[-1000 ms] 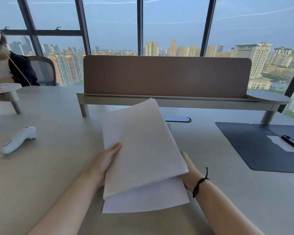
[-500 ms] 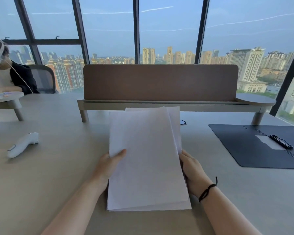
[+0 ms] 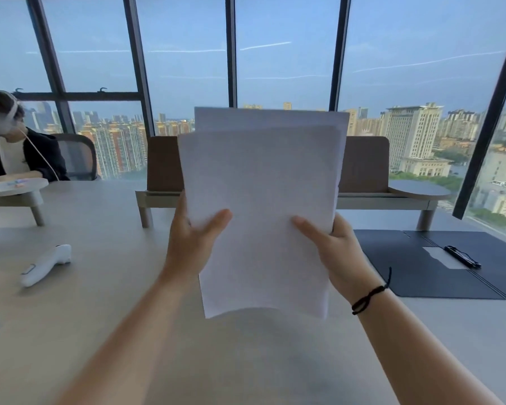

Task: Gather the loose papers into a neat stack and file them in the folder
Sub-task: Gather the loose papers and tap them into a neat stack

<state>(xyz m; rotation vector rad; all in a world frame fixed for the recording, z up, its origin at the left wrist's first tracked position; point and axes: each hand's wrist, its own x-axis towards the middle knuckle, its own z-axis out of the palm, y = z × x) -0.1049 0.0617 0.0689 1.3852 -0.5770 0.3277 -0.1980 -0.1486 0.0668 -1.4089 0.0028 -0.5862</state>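
Papers (image 3: pixel 260 206): white sheets, several, standing upright at the centre of the frame, lifted off the tabletop (image 3: pixel 100 317). You are holding them by both side edges. The sheets are not yet squared; one rear sheet is sticking up above the front one along the top edge, and the bottom edge is curling slightly.

Left hand (image 3: pixel 190 241): you are gripping the left edge of the papers, thumb lying across the front face, fingers hidden behind the sheets.

Right hand (image 3: pixel 336 252): you are gripping the right edge of the papers, thumb pressing on the front face, fingers hidden behind. A black cord bracelet (image 3: pixel 368 296) is sitting on this wrist.

Folder (image 3: pixel 438 264): dark, lying open and flat on the tabletop at the right of the frame, well apart from the papers. A white slip (image 3: pixel 438 257) is lying inside it, with a black clip (image 3: pixel 462 255) just beside that slip.

White handheld device (image 3: pixel 46 264): lying on its side on the tabletop at the left of the frame.

Brown divider panel (image 3: pixel 362 168): standing behind the papers on a raised shelf (image 3: pixel 392 200) that is running across the middle of the frame.

Second person (image 3: pixel 15 153): sitting in a mesh chair (image 3: pixel 79 156) at the upper left, wearing a dark top.

Windows (image 3: pixel 275 54): filling the upper frame, showing sky and city buildings.
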